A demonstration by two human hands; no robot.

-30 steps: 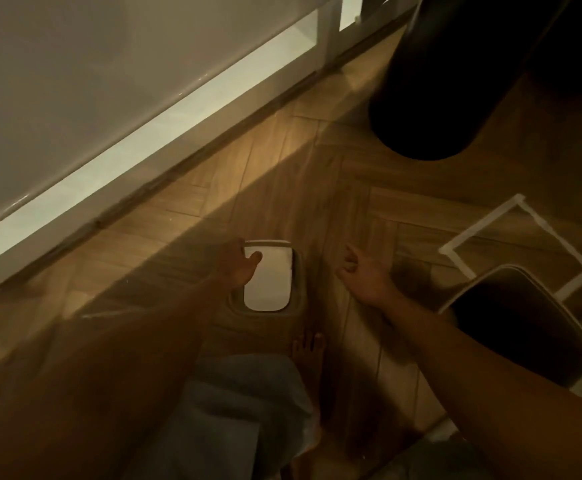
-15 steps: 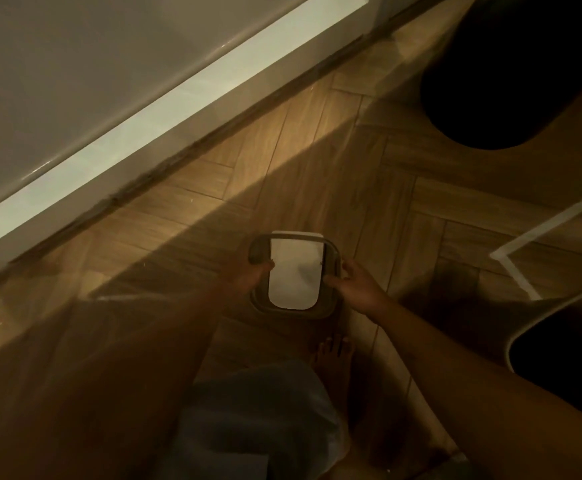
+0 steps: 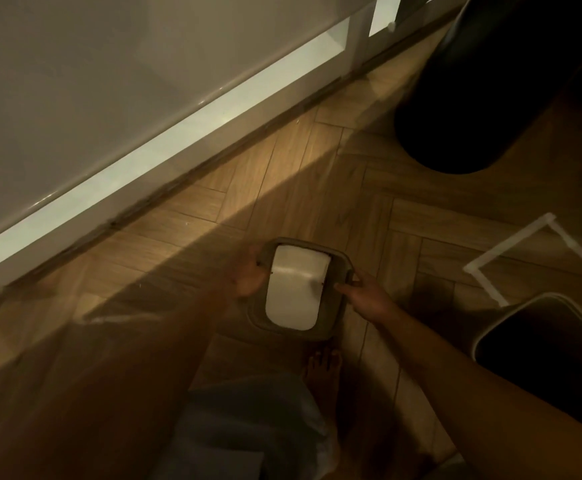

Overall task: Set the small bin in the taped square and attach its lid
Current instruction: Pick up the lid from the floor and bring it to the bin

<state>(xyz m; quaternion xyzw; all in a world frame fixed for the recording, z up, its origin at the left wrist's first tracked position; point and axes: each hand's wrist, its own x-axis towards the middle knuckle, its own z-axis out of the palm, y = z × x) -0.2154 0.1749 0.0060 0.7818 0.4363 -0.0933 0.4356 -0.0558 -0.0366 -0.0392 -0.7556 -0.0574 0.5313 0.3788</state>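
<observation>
The lid (image 3: 296, 289), a grey-brown frame with a white swing flap, is held over the wooden floor in front of me. My left hand (image 3: 249, 277) grips its left edge and my right hand (image 3: 365, 296) grips its right edge. The small bin (image 3: 546, 362), pale with a dark open inside, stands at the right, overlapping the near corner of the white taped square (image 3: 559, 237). Most of the square's floor is bare.
A white cabinet base (image 3: 164, 147) runs diagonally along the floor's left and far side. A large dark round object (image 3: 490, 98) stands at the upper right. My bare foot (image 3: 324, 372) and trouser leg are below the lid.
My right hand reached over and took the lid's right edge; the left closed on its left edge. The lid has come up off the floor and its flap has tilted.
</observation>
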